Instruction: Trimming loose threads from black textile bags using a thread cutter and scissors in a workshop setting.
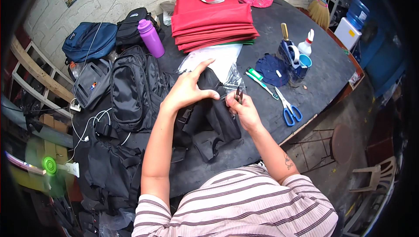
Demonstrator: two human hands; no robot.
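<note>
A black fabric bag point(210, 125) with straps and a buckle lies on the table in front of me. My left hand point(190, 89) rests over its upper part, thumb and forefinger stretched wide apart; its other fingers are partly hidden. Beside the bag's right edge, my right hand point(245, 112) is closed around small dark thread snips point(238, 94), whose tips point up and away from me. Its fingertips are close to the black fabric, and whether they also pinch it I cannot tell.
Folded red fabric point(214, 23) is stacked at the back, behind clear plastic sheets point(214, 58). Blue-handled scissors point(288, 108), a green-and-white cutter point(262, 82) and a spray bottle point(306, 44) stand or lie right. Black backpacks point(133, 88) and a purple bottle point(150, 39) occupy the left.
</note>
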